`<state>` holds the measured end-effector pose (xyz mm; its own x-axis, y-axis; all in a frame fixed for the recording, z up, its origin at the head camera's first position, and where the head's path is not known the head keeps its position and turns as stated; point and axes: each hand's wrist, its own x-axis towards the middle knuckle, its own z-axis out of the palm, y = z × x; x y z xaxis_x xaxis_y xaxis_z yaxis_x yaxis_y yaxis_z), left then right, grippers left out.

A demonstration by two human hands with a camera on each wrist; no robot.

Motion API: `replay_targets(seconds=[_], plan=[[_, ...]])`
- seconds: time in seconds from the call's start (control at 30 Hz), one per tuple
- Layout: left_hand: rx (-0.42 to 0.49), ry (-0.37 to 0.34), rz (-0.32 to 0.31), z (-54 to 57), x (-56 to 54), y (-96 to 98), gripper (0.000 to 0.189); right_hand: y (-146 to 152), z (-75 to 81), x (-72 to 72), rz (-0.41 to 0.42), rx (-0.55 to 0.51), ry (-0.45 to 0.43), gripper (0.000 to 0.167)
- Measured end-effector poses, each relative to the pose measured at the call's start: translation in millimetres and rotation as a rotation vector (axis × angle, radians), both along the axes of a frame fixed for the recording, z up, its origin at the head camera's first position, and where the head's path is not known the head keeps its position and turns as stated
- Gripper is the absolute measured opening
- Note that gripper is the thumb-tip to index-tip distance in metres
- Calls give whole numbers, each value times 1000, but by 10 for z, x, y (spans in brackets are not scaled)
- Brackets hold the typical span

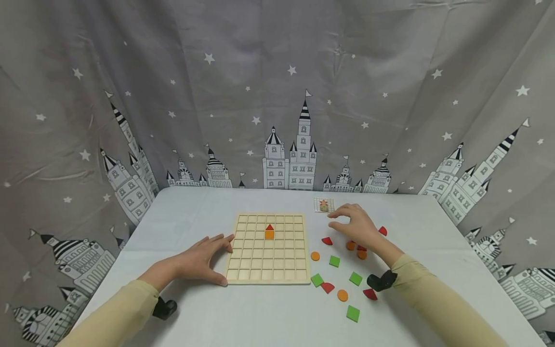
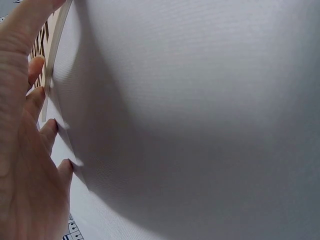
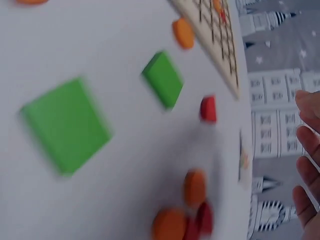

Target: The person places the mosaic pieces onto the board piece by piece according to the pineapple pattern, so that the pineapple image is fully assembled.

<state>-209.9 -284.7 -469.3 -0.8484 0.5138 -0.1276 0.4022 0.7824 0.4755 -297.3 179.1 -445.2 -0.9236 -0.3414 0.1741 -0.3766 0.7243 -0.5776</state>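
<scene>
A pale wooden board point(image 1: 268, 264) with a grid of square cells lies on the table. In its upper part sit an orange square point(image 1: 270, 234) and, just above that, a red triangle point(image 1: 270, 226). My left hand point(image 1: 197, 260) rests against the board's left edge, its thumb at the near corner and its fingers spread along the side. To the right of the board, my right hand point(image 1: 356, 226) hovers over the loose pieces with fingers relaxed and nothing between them. Its fingertips are close to a small picture card point(image 1: 323, 205). In the right wrist view the fingers point(image 3: 311, 142) hang at the right border.
Several loose pieces lie right of the board: green squares point(image 1: 353, 313), orange discs point(image 1: 342, 295) and red quarter-rounds point(image 1: 327, 240). Some discs and red pieces point(image 1: 383, 231) lie partly under or beside my right hand. A grey curtain point(image 1: 243, 96) with printed castles hangs behind the white table point(image 1: 260, 318).
</scene>
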Motion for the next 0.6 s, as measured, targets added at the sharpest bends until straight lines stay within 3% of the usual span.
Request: replay_targets(seconds=[0.23,0.6], plan=[[-7,4,0,-25,-3,-24,75,434,-133,83,-22,52,-15,28],[-10,19,-4,-37,-3,-23,76,1064,-285,80,-118,141,19,29]])
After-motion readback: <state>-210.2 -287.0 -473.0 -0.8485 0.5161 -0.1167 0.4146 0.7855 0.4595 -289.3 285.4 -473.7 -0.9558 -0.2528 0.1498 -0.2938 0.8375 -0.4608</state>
